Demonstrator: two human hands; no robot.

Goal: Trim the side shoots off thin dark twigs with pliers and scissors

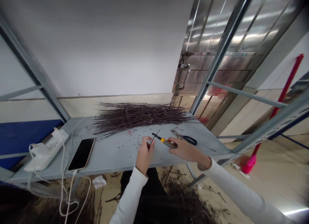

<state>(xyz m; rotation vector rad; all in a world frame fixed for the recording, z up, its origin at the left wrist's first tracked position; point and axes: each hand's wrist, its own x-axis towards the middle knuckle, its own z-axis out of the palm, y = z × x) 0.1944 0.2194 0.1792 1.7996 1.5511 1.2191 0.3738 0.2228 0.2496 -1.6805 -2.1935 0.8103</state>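
My right fingers (174,143) are clenched on a yellow-handled tool (165,142), its long axis running left, dark tip just beside the thin twig (153,139) pinched upright in my left fingers (147,141), above the table (116,156).

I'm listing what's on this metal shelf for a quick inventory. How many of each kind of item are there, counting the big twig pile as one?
Smartphone: 1
Power strip: 1
Scissors: 1
Yellow-handled tool in the right hand: 1
Twig in the left hand: 1
Twig pile: 1
Total: 6
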